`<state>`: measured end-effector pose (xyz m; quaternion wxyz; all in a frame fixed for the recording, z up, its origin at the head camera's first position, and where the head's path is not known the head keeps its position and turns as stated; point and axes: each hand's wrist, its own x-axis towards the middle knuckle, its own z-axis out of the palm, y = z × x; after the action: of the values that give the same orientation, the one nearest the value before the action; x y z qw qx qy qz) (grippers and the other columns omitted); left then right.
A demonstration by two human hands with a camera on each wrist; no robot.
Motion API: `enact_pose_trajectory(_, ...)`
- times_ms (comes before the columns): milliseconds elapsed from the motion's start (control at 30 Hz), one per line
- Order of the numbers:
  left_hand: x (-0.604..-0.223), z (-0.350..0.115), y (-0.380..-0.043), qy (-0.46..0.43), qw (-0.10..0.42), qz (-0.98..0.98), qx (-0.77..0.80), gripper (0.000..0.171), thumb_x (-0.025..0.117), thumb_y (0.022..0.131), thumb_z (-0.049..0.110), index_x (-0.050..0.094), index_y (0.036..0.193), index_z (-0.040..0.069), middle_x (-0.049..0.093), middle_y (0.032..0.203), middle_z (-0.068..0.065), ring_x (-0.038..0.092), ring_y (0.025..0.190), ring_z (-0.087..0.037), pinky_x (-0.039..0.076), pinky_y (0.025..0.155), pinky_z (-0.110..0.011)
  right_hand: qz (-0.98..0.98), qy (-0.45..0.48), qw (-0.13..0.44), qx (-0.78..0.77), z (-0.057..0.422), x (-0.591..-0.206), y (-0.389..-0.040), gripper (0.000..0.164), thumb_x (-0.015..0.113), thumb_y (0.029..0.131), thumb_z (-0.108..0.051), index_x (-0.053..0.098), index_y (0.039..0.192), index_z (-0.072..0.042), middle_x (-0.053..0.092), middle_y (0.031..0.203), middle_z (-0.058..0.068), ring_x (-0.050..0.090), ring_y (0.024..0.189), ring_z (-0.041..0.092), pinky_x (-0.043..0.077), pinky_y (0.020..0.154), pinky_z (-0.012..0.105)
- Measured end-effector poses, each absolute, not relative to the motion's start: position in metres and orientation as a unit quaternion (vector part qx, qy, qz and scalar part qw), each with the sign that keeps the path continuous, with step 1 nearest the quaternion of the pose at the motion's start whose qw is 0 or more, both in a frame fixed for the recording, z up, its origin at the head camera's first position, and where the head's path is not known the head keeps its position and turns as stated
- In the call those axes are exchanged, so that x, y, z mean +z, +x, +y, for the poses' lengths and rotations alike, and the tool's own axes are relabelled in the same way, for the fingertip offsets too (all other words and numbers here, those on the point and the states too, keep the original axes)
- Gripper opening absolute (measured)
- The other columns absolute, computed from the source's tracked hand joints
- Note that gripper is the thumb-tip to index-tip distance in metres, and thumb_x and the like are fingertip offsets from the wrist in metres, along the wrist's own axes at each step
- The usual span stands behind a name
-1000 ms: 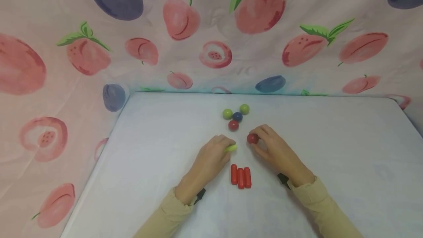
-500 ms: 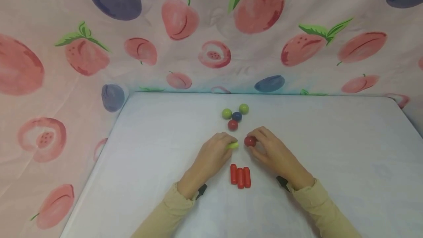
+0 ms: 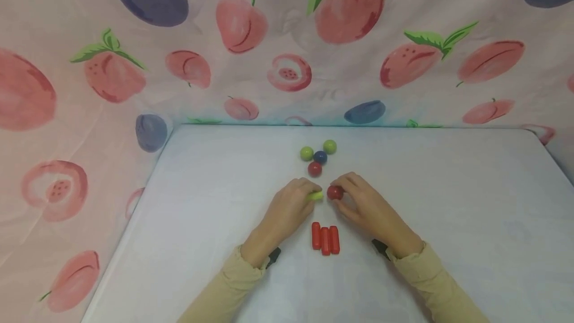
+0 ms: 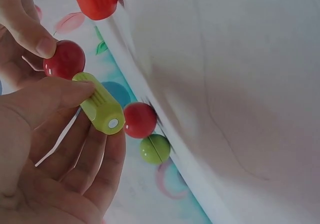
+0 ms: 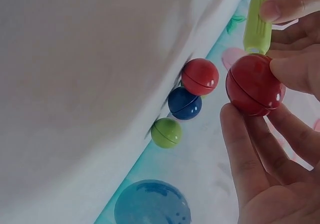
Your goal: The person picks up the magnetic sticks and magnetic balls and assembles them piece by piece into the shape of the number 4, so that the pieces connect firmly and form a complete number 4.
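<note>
My left hand pinches the yellow-green rod, my right hand the red ball just beside its tip, over the worktop; lining them up squarely with steady grips seems wise.

On the white tabletop I see three red rods near, four balls far, and fruit-printed cloth beyond.

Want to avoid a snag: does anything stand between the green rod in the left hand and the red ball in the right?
Nothing visible: the head view shows a narrow gap between green rod and held red ball. The other red ball lies beyond it, the red rods nearer the person.
</note>
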<state>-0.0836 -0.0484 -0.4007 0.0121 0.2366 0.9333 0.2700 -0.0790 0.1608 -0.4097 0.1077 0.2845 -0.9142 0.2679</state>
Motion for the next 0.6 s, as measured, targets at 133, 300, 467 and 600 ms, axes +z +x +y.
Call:
enact_pose_trajectory(133,-0.4016,-0.0475,-0.0843,0.235,0.018,0.932,0.274,0.031,0.074,0.088,0.007,0.070,0.119,0.012,0.069,0.112,-0.001,0.063,0.104,-0.014,0.054,0.093,-0.025,-0.915,0.285,0.102,0.267,0.1590,-0.4092,-0.0787,0.039,0.082,0.080,-0.008,0.062,0.113,-0.007,0.061,0.109,0.004,0.060,0.099,0.016,0.057,0.090,0.035)
enact_pose_trajectory(300,-0.4018,-0.0467,-0.0839,0.235,0.024,0.930,0.281,0.032,0.075,0.087,0.008,0.070,0.119,0.012,0.069,0.111,-0.001,0.063,0.104,-0.014,0.054,0.092,-0.024,-0.916,0.282,0.092,0.269,0.1574,-0.4103,-0.0784,0.041,0.083,0.080,-0.009,0.062,0.114,-0.008,0.060,0.110,0.003,0.060,0.100,0.016,0.057,0.090,0.035)
enact_pose_trajectory(467,-0.4014,-0.0467,-0.0838,0.235,0.023,0.930,0.281,0.032,0.075,0.087,0.008,0.070,0.118,0.011,0.070,0.111,-0.001,0.063,0.103,-0.015,0.054,0.092,-0.025,-0.916,0.279,0.088,0.274,0.1574,-0.4106,-0.0785,0.041,0.083,0.079,-0.009,0.062,0.115,-0.009,0.060,0.111,0.003,0.060,0.101,0.016,0.057,0.091,0.035)
enact_pose_trajectory(600,-0.4011,-0.0470,-0.0839,0.238,0.022,0.931,0.277,0.032,0.075,0.088,0.008,0.070,0.119,0.011,0.070,0.111,-0.001,0.063,0.103,-0.015,0.054,0.092,-0.024,-0.915,0.277,0.086,0.280,0.1579,-0.4104,-0.0785,0.041,0.083,0.079,-0.009,0.062,0.115,-0.009,0.060,0.111,0.003,0.061,0.101,0.016,0.057,0.091,0.036)
